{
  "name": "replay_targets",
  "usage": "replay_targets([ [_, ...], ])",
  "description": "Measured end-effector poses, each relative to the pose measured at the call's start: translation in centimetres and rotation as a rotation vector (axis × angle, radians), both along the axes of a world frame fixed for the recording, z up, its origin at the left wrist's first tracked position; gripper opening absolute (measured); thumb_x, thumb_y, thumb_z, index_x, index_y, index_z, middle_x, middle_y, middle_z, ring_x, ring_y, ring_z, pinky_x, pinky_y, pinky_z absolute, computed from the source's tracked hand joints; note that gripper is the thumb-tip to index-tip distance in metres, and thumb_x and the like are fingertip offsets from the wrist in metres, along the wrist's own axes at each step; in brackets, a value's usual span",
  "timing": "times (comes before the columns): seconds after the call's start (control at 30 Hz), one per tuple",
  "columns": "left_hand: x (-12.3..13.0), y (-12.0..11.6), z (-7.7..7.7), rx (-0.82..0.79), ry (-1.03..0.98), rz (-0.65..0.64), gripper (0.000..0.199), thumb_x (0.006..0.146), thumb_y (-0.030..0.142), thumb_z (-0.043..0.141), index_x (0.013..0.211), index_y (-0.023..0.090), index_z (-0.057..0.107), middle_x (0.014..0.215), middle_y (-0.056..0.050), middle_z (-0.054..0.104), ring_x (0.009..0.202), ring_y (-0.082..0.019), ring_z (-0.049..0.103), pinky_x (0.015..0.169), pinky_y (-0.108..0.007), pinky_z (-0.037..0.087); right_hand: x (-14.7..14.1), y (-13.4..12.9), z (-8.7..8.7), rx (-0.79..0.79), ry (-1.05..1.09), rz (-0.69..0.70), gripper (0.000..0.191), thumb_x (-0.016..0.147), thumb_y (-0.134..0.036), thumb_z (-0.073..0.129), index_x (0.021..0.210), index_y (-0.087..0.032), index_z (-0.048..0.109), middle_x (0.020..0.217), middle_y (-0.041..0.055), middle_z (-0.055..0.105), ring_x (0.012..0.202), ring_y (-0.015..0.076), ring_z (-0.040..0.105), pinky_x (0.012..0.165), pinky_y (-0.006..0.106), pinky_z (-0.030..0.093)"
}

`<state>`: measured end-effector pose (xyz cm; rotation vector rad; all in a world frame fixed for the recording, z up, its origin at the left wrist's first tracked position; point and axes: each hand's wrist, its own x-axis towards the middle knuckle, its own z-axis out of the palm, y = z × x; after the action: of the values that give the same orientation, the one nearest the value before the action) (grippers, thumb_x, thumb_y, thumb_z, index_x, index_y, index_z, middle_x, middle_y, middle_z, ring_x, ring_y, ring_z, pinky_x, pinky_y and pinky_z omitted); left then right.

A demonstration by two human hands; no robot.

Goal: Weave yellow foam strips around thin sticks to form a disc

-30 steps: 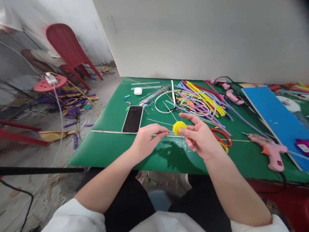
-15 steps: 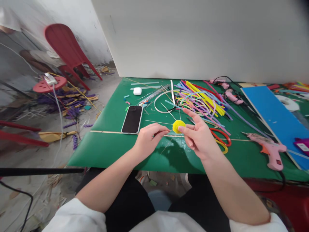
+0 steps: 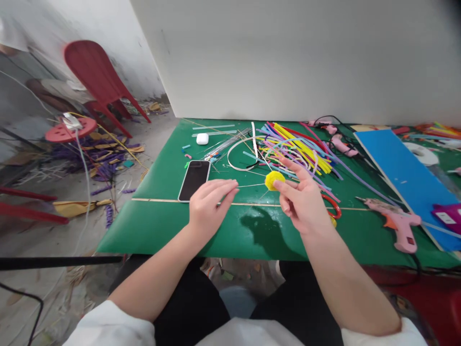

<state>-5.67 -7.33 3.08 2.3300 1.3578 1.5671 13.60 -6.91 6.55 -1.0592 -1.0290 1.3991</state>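
Note:
A round yellow fuzzy disc (image 3: 274, 180) with several thin wires sticking out is held above the green table. My right hand (image 3: 300, 194) pinches it between the thumb and a finger, while the index finger points outward. On the left, my left hand (image 3: 212, 204) has its fingertips closed on the far end of a thin wire (image 3: 251, 185) that runs to the disc. A phone (image 3: 194, 180) lies just beyond my left hand. Scissors with red and yellow handles (image 3: 333, 206) rest partly hidden behind my right wrist.
Colourful pipe cleaners (image 3: 298, 144) pile up at the back beside a white strip loop (image 3: 230, 156). A white earbud case (image 3: 202, 139) sits behind the phone. At right are a pink glue gun (image 3: 399, 221) and a blue board (image 3: 403, 182). A red chair (image 3: 93, 72) stands far left.
My left hand has moved left along the wire, away from the disc. The disc and my right hand have shifted slightly up and right.

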Motion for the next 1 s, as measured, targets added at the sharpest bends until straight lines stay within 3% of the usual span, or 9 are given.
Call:
replay_targets([
  [0.1,1.5,-1.2,-0.2,-0.065,0.030,-0.068,0.016,0.079,0.024,0.060,0.092,0.019,0.067,0.087,-0.004,0.071,0.080,-0.016,0.066,0.074,-0.027,0.052,-0.9,-0.2,-0.3,-0.007,0.042,-0.016,0.061,0.065,-0.033,0.070,0.120,-0.026,0.044,0.051,-0.0103,0.048,0.030,0.0036,0.040,0.025,0.014,0.025],
  [0.23,2.8,-1.7,-1.2,-0.175,0.024,-0.067,0.015,0.081,0.025,0.057,0.091,0.020,0.067,0.084,-0.003,0.072,0.073,-0.014,0.067,0.067,-0.024,0.052,-1.8,-0.5,-0.8,-0.021,0.079,-0.009,0.058,0.064,-0.036,0.070,0.115,-0.026,0.046,0.046,-0.0115,0.044,0.030,0.0037,0.038,0.026,0.014,0.024],
  [0.43,2.8,-1.4,-1.7,-0.167,-0.014,-0.082,0.013,0.081,0.021,0.057,0.087,0.019,0.068,0.081,-0.002,0.072,0.073,-0.014,0.066,0.068,-0.024,0.051,-2.0,-0.7,-1.0,-0.044,0.136,0.018,0.050,0.066,-0.032,0.071,0.110,-0.025,0.048,0.047,-0.0121,0.045,0.027,0.0007,0.031,0.026,0.013,0.022],
  [0.53,2.6,-1.3,-1.5,-0.219,-0.054,-0.116,0.012,0.081,0.021,0.057,0.085,0.018,0.068,0.082,-0.003,0.072,0.075,-0.014,0.067,0.070,-0.024,0.052,-2.1,-0.9,-0.7,-0.017,0.115,0.024,0.052,0.067,-0.033,0.069,0.113,-0.026,0.047,0.049,-0.0113,0.047,0.028,0.0018,0.036,0.026,0.013,0.025],
  [0.67,1.9,-0.8,-1.0,-0.428,-0.229,-0.148,0.013,0.082,0.021,0.054,0.087,0.017,0.066,0.080,-0.002,0.072,0.070,-0.014,0.067,0.068,-0.023,0.054,-1.5,-1.0,0.3,0.019,-0.022,0.065,0.062,0.069,-0.037,0.067,0.124,-0.029,0.040,0.062,-0.0068,0.057,0.035,0.0071,0.051,0.026,0.015,0.032],
  [0.8,0.9,0.0,-0.7,-0.507,-0.387,-0.128,0.014,0.080,0.024,0.056,0.087,0.016,0.066,0.077,-0.003,0.071,0.070,-0.015,0.067,0.068,-0.024,0.055,0.0,-1.0,1.7,0.026,-0.234,0.133,0.052,0.075,-0.039,0.061,0.122,-0.028,0.042,0.080,0.0004,0.065,0.033,0.0070,0.051,0.028,0.018,0.035],
  [0.9,0.5,0.4,-0.7,-0.492,-0.394,-0.117,0.014,0.080,0.024,0.057,0.086,0.016,0.066,0.079,-0.003,0.071,0.073,-0.015,0.067,0.071,-0.025,0.054,0.9,-0.9,1.9,0.079,-0.409,0.103,0.039,0.078,-0.038,0.058,0.114,-0.024,0.050,0.074,0.0005,0.065,0.036,0.0071,0.049,0.032,0.020,0.038],
  [1.0,0.4,0.4,-0.6,-0.471,-0.363,-0.102,0.014,0.080,0.023,0.057,0.085,0.016,0.067,0.080,-0.003,0.071,0.073,-0.014,0.067,0.071,-0.024,0.054,1.1,-0.6,1.3,0.278,-0.629,0.016,0.023,0.077,-0.036,0.060,0.095,-0.021,0.062,0.066,-0.0007,0.061,0.042,0.0069,0.046,0.040,0.021,0.039],
])
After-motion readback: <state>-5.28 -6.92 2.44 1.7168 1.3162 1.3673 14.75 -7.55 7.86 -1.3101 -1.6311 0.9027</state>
